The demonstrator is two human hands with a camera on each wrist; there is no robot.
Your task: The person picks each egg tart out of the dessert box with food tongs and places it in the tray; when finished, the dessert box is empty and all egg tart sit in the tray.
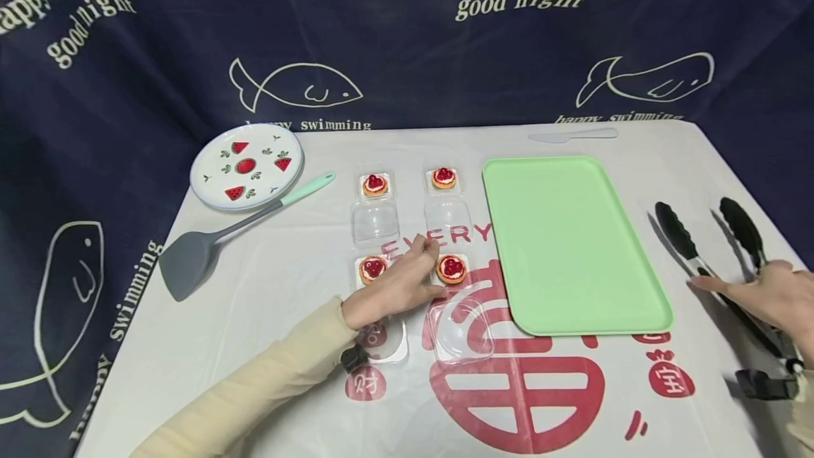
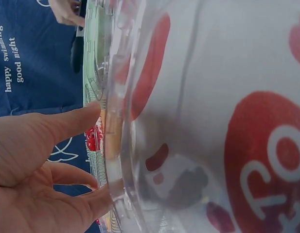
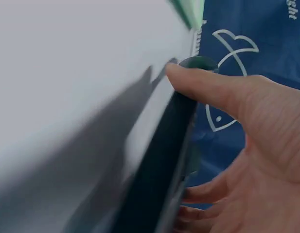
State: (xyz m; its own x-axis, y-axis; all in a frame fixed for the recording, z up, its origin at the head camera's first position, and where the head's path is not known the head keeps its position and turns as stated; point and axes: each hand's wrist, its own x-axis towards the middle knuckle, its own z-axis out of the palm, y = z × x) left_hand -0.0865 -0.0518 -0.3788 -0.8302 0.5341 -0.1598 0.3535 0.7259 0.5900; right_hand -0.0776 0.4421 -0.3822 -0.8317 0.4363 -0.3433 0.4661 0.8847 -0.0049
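In the head view, my left hand [image 1: 396, 283] holds the left side of an open clear plastic box [image 1: 467, 260] with a red-berry tart [image 1: 451, 271] in it. The left wrist view shows thumb and fingers spread along the box's edge, the tart [image 2: 94, 138] partly hidden behind them. Far to the right, my right hand [image 1: 772, 299] grips black-tipped tongs [image 1: 677, 228] with their arms apart, tips pointing toward the back. Another tart [image 1: 372, 269] sits in its box just left of the left hand, partly covered by it. Two more tarts [image 1: 374, 184] [image 1: 444, 177] sit in open boxes behind.
Between the hands lies a light green tray [image 1: 579, 246]. A white knife [image 1: 572, 136] is at the back edge. On the left are a watermelon-patterned plate [image 1: 216, 168] and a grey spatula [image 1: 187, 260]. Clear lids [image 1: 461, 331] stand open toward the front. A dark blue curtain [image 1: 407, 34] hangs behind.
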